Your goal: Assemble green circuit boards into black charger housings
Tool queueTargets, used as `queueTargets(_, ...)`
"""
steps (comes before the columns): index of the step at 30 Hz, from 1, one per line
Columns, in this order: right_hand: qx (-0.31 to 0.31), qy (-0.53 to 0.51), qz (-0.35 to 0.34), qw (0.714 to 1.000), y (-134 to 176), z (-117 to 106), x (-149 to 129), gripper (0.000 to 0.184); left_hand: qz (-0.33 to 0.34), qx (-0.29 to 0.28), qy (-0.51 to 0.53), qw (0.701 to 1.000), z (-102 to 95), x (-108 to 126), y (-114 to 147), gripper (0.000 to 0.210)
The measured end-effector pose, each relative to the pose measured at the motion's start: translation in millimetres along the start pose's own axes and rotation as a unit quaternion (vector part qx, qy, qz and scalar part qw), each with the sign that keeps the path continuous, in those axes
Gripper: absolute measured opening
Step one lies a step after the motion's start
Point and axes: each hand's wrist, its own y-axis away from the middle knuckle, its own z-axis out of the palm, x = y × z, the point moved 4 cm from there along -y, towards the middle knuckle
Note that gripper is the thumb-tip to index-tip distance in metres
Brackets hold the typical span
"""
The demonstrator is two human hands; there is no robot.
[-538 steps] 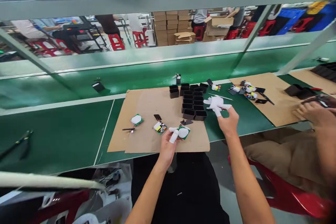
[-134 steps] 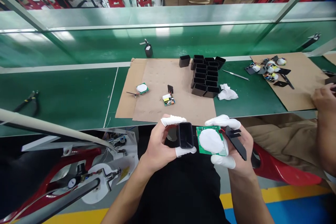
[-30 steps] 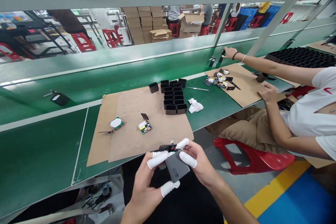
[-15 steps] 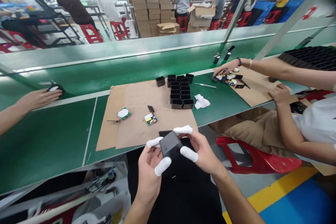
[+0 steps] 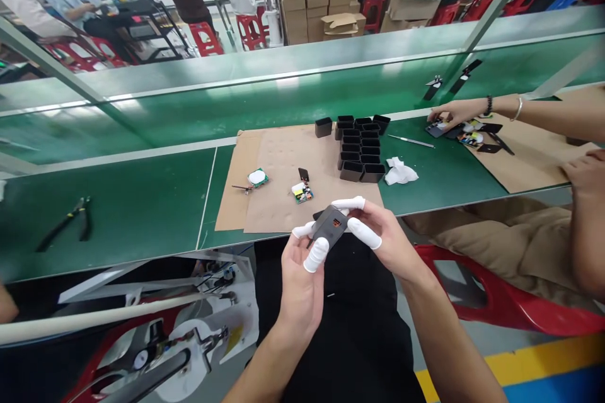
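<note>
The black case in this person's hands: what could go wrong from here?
The black case could slip: the left hand and right hand hold it by white-covered fingertips, seemingly near the front edge of the green bench. The hands might also bump the exposed circuit board, which lies on the cardboard just beyond them.

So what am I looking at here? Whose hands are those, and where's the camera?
There's no machine at work: these are a person's own left hand and right hand, seen by a camera on their head looking forward and down. White finger cots cover some fingertips. Both hands hold a dark plastic housing.

On the green workbench, a cardboard sheet carries two circuit boards and a cluster of open-topped black cases. Beside it lies crumpled white material; pliers lie further left. The hand at far right is a co-worker's.
</note>
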Motion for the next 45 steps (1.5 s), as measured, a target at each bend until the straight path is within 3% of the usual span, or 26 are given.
queueTargets(7, -0.029, -0.023, 0.032, 0.999, -4.6, 1.8, 6.4, 0.035, 0.017, 0.01, -0.012, 1.0, -9.8, -3.8, -3.7, 0.041)
queueTargets(20, -0.025, -0.063, 0.046, 0.997, -17.7, 16.6, 13.6, 0.034, 0.027, 0.025, 0.0, 0.999, -22.4, -6.3, -5.8, 0.04)
queueTargets(27, -0.109, -0.027, -0.044, 0.993, -27.5, 35.5, 25.8, 0.041, -0.07, 0.004, 0.032, 0.997, -44.5, -2.6, -8.8, 0.042)
queueTargets(29, -0.124, 0.002, -0.072, 0.99, -33.0, 36.1, 31.8, 0.042, -0.039, 0.011, -0.013, 0.999, -58.2, 2.1, -19.0, 0.045)
queueTargets(30, -0.114, 0.028, -0.084, 0.989, -37.0, 33.4, 35.6, 0.042, 0.006, 0.022, -0.05, 0.999, -67.3, 7.6, -27.2, 0.044)
queueTargets(32, -0.055, 0.1, -0.105, 0.988, -47.1, 21.8, 44.6, 0.038, 0.149, 0.06, -0.167, 0.973, -89.1, 25.4, -47.3, 0.041)
queueTargets(34, 0.026, 0.169, -0.119, 0.978, -57.5, 6.1, 55.5, 0.033, 0.298, 0.101, -0.321, 0.893, -111.1, 45.7, -67.3, 0.035)
queueTargets(36, 0.072, 0.22, -0.117, 0.966, -66.1, -6.1, 68.5, 0.031, 0.372, 0.107, -0.454, 0.803, -129.8, 58.7, -86.7, 0.027)
queueTargets(38, 0.076, 0.244, -0.104, 0.961, -71.9, -12.5, 82.1, 0.031, 0.39, 0.092, -0.53, 0.747, -144.8, 64.1, -101.8, 0.022)
queueTargets(40, 0.07, 0.248, -0.092, 0.962, -73.9, -15.1, 92.9, 0.032, 0.392, 0.079, -0.561, 0.725, -153.8, 64.4, -109.0, 0.021)
queueTargets(45, 0.069, 0.23, -0.092, 0.966, -71.3, -17.1, 102.2, 0.032, 0.403, 0.084, -0.574, 0.708, -156.8, 60.3, -107.6, 0.02)
